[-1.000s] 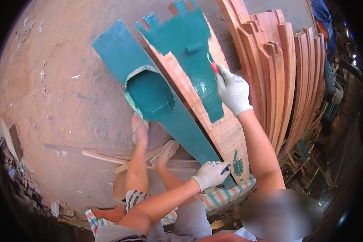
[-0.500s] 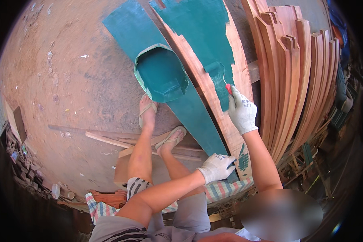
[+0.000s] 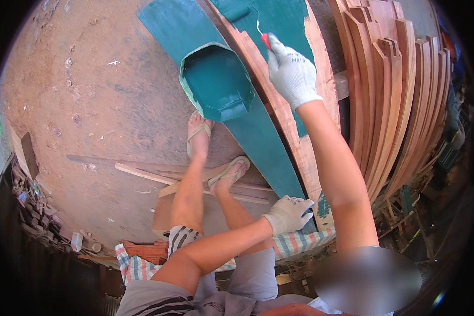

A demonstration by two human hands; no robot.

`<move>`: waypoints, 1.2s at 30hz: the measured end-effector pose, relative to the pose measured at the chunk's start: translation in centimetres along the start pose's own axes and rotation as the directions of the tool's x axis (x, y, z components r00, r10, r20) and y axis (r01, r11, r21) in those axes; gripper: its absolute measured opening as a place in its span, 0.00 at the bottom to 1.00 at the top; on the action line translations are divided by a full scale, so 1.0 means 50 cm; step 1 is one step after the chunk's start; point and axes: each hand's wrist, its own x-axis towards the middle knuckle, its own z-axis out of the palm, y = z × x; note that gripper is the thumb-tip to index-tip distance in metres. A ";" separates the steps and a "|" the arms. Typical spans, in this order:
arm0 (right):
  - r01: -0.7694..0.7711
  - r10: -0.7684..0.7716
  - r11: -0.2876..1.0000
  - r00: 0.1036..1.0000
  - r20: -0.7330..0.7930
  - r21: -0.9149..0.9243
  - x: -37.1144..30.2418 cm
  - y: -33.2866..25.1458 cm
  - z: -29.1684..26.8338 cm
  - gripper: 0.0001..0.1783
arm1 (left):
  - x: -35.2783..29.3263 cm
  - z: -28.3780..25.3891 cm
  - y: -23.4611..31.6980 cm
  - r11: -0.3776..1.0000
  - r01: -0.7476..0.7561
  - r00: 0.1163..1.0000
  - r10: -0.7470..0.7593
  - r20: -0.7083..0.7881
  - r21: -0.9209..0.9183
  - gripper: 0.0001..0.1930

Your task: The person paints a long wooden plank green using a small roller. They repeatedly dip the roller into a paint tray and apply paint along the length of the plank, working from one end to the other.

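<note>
My right hand (image 3: pixel 294 71), in a white knit glove, grips the red handle of a small paint roller (image 3: pixel 239 14). The roller's teal sleeve rests on a long wooden board (image 3: pixel 300 158), whose far part is coated in teal paint and whose edges show bare wood. My gloved left hand (image 3: pixel 288 215) is curled by the narrow near end of a fully painted teal board (image 3: pixel 263 158). Something dark shows between its thumb and forefinger, too small to name. An angular cut-open container (image 3: pixel 216 81) of teal paint sits on that painted board, left of the half-painted one.
Curved, unpainted wooden pieces (image 3: pixel 384 105) stand stacked at the right. Thin wood strips (image 3: pixel 142 176) lie on the dirt floor around my sandalled feet. A striped cloth (image 3: pixel 300 243) lies under the boards' near ends. Scrap wood (image 3: pixel 42 216) is heaped at the left.
My right hand has pushed the roller away from me and to the left, up the half-painted board. My left hand keeps its place by the near board end. The view has shifted slightly.
</note>
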 end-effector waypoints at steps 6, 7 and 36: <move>-0.105 0.118 0.990 0.983 0.140 -0.094 -0.171 0.048 -0.022 0.22 | 0.001 -0.027 0.018 0.999 0.053 0.997 -0.053 0.057 0.011 0.21; -0.121 0.138 0.987 0.976 0.166 -0.108 -0.210 0.064 -0.016 0.22 | 0.001 -0.032 0.020 0.998 0.065 0.996 -0.066 0.065 0.012 0.21; -0.148 0.149 0.988 0.989 0.023 -0.048 -0.333 0.130 0.013 0.19 | 0.004 -0.024 0.010 0.998 0.055 0.997 -0.056 0.047 0.022 0.21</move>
